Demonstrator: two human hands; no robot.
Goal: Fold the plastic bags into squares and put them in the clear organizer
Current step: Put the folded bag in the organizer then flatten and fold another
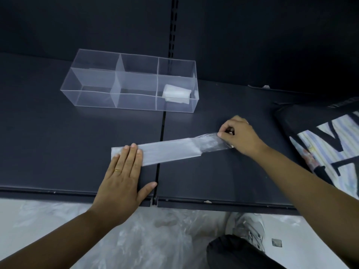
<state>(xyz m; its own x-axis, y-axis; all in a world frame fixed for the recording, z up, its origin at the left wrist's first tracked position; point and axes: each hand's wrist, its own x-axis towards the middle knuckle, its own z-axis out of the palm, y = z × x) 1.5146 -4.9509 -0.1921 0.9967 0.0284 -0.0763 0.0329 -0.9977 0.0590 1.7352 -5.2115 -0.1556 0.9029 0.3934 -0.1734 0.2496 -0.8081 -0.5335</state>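
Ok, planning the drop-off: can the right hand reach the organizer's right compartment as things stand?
Probably yes: only bare shelf separates the right hand from the clear organizer, open-topped, though it pinches the bag strip.

head camera looks steeply down, close over the dark shelf [58, 133].

This looks like a shop. The flat dark board is a metal shelf [58, 142], the kind you see in shop racks. Behind it stands a dark back wall [77, 22]. A tall strip with a row of little slots [173, 26] runs up that wall. Two shelf boards meet at a thin gap [162, 133]. A long rail [213, 203] runs along the front edge. A clear organizer [93, 100] with small boxes inside sits on the shelf. Below is a pale floor [11, 210].
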